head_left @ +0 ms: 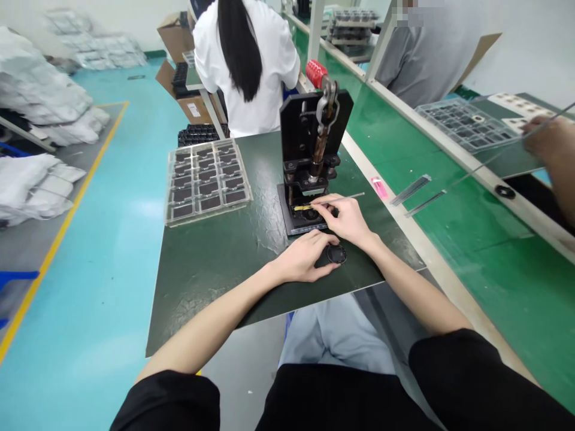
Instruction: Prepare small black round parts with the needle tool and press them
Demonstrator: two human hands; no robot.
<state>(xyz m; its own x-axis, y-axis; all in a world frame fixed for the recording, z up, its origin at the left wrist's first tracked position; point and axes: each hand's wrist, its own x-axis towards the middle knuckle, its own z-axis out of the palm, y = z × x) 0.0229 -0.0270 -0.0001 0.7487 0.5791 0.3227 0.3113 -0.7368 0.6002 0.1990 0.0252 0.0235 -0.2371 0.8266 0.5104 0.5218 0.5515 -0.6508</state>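
At the bench [211,281], beside a hand press [309,161], the right hand [344,218] is pinching a thin metal rod [353,195] in a narrow grip while the left hand [303,257] is cupping a round black disc [336,254].

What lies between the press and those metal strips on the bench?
In the head view, a small pink item and the dark mat's edge lie there.

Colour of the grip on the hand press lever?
The ribbed grip is red; it shows best in the head view.
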